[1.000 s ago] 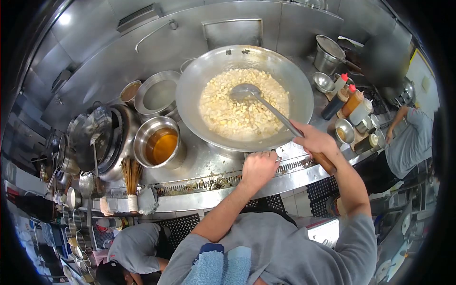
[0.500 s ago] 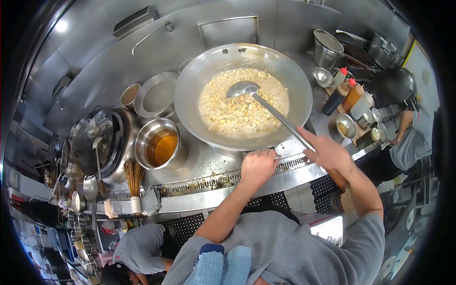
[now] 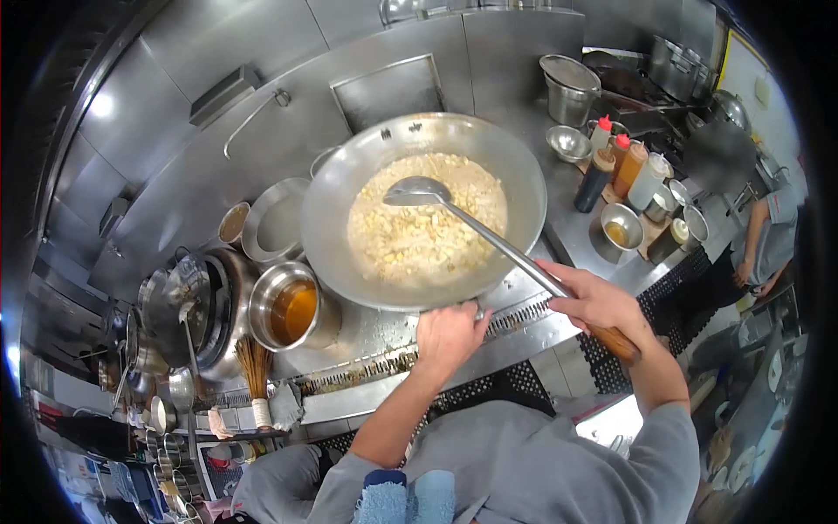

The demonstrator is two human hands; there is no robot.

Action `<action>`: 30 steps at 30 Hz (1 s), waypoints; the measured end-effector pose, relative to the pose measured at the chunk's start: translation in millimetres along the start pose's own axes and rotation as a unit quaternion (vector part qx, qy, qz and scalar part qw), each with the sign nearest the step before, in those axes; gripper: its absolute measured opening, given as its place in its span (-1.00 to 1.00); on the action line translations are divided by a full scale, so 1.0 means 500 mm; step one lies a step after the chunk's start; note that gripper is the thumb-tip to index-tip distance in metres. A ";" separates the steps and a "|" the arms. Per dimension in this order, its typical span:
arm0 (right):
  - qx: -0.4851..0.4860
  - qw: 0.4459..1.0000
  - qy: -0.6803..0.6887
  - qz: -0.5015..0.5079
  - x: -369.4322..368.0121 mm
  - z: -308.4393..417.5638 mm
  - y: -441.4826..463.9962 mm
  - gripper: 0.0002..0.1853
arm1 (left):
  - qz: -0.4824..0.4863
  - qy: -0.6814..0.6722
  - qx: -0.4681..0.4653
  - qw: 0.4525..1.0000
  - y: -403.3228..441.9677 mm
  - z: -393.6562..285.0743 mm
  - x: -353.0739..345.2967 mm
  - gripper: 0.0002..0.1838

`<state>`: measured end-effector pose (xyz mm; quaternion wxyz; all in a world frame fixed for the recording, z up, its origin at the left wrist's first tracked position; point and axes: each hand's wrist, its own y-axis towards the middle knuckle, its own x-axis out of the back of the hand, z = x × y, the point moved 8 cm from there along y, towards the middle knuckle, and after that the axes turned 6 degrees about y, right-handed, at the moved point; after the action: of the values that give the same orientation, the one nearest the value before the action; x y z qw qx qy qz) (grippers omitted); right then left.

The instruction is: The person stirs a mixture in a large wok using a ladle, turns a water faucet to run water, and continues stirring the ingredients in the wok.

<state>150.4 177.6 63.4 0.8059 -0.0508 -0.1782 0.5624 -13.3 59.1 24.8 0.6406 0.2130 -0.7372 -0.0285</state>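
My right hand (image 3: 598, 301) is closed round the long handle of a steel ladle (image 3: 489, 234), whose wooden end passes below the palm. The ladle's bowl (image 3: 417, 189) is over the wok, with its back facing up; I cannot tell whether it touches the food. Pale yellow chopped pieces in cloudy liquid (image 3: 428, 231) fill the middle of the large steel wok (image 3: 327, 240). At the wok's near rim, my left hand (image 3: 449, 336) has its fingers curled. A small metal end shows beside them, but what they grip is hidden.
A steel pot of amber liquid (image 3: 327, 327) stands left of the wok, near a bamboo brush (image 3: 255, 371). Sauce bottles (image 3: 628, 170) and a small steel bowl (image 3: 621, 227) are at the right. A co-worker (image 3: 768, 236) stands far right; another person's grey shirt (image 3: 279, 485) shows lower left.
The whole view has shifted, with the wok lower and further left. The ladle still lies across the wok, and both hands keep their grips. The co-worker at the right has changed posture.
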 end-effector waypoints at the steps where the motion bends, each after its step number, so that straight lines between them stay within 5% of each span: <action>1: -0.009 1.000 0.016 -0.014 0.011 0.009 -0.008 -0.20 | 0.005 0.004 -0.011 1.000 -0.001 -0.003 0.007 -0.57; 18: 0.012 0.989 0.100 -0.104 0.110 -0.083 0.015 -0.23 | -0.033 -0.018 0.007 0.999 0.013 -0.022 0.011 -0.59; 26: 0.049 0.968 0.170 -0.178 0.030 -0.177 0.060 -0.21 | -0.029 -0.014 0.010 0.999 0.005 -0.013 0.001 -0.57; 30: 0.069 0.961 0.126 -0.235 -0.007 -0.173 0.059 -0.21 | -0.026 -0.074 -0.023 0.997 -0.008 -0.007 0.020 -0.73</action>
<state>153.0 195.0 -26.2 0.9327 -0.0225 -0.0434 0.3574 -9.6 52.6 33.5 0.5881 0.2143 -0.7760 -0.0776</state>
